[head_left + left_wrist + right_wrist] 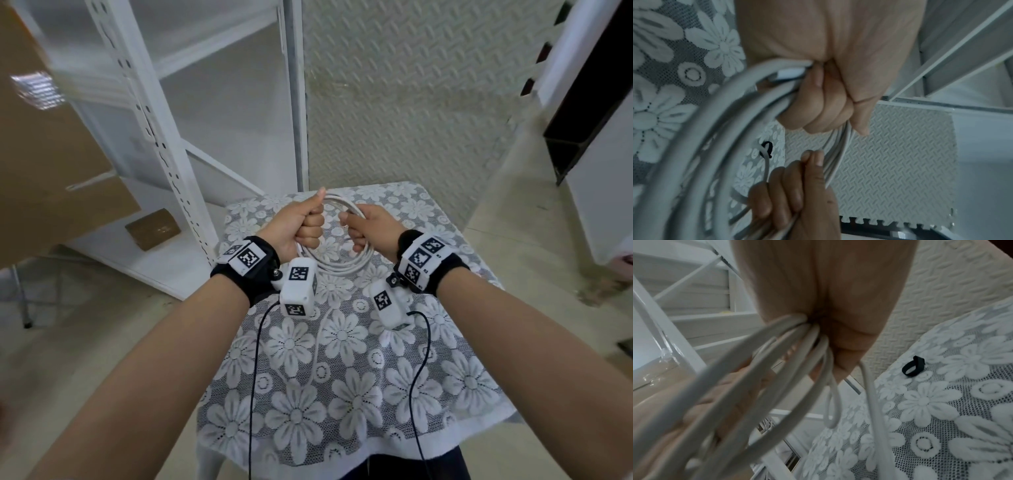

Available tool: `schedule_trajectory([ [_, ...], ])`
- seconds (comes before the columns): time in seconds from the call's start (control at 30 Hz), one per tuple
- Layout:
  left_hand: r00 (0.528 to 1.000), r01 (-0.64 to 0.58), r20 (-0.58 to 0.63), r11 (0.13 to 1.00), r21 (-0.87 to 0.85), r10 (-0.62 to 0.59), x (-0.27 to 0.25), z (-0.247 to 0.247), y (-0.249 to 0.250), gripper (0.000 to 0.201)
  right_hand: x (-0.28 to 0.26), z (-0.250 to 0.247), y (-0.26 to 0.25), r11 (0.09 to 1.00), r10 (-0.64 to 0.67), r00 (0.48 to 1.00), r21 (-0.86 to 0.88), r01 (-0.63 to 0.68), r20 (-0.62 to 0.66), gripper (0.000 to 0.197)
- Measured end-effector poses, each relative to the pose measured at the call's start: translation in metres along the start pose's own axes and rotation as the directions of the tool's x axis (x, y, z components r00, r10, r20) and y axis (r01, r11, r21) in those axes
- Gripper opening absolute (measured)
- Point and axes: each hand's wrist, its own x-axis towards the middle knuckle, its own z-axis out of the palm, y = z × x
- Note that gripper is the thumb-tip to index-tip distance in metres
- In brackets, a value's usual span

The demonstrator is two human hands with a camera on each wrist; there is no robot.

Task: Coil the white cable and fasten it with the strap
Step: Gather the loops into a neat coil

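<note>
Far left: tall white slotted-steel shelving rack (pixel 150 113), a brown cardboard box (pixel 41 144) blurred beside it. Next along, left hand (pixel 298 224) fisted, fingers (pixel 818 112) curled tight round the left side of the coiled white round cable (pixel 342 263), thumb up along the bundle. Several loops gathered into a hoop held between both hands, raised just above the small counter draped in grey-and-white floral lace cloth (pixel 342 377). One loose tail of the same cable hanging from the bundle down onto the cloth toward the body. Right hand (pixel 371 230) gripping the hoop's right side, fingers (pixel 789 193) wrapped round the strands, forefinger and thumb pinching them near the top.

Small black looped fabric strap (pixel 913 366) lying on the cloth near the counter's far edge, beyond the hands, untouched; hidden behind the hands in the head view. In the right wrist view, well off to the right of that hand's fingers, so probably the nearer hand for the reach. Coiling nearly finished by the look of it, tail still to gather. Likely next: hoop kept in the left fist, right hand freed for the strap.
</note>
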Motion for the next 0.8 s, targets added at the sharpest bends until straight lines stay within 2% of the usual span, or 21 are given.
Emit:
schedule_trajectory([
  [0.23,0.995,0.079,0.069,0.996,-0.042,-0.076,-0.003,-0.002,0.005,0.041,0.0,0.001,-0.001,0.999,-0.011,1.0,-0.032,0.011,-0.02,0.027],
  [0.4,0.994,0.08,0.083,0.993,-0.089,-0.073,-0.002,-0.003,-0.006,0.042,-0.001,0.0,0.0,0.999,0.028,0.999,-0.047,-0.027,0.022,0.025],
  [0.53,0.995,0.071,0.074,0.992,-0.103,-0.064,-0.002,0.0,-0.008,0.04,-0.002,-0.001,0.001,0.998,0.062,0.998,-0.025,-0.062,-0.006,0.024],
  [0.67,0.998,0.047,0.034,0.997,-0.059,-0.046,0.001,0.002,-0.005,0.038,-0.001,-0.004,0.001,0.998,0.041,0.999,-0.042,-0.042,-0.026,0.025],
  [0.8,0.997,0.051,0.064,0.997,-0.061,-0.047,0.001,0.0,-0.006,0.038,-0.002,-0.003,0.003,0.999,0.021,0.999,0.048,-0.02,-0.026,0.025],
])
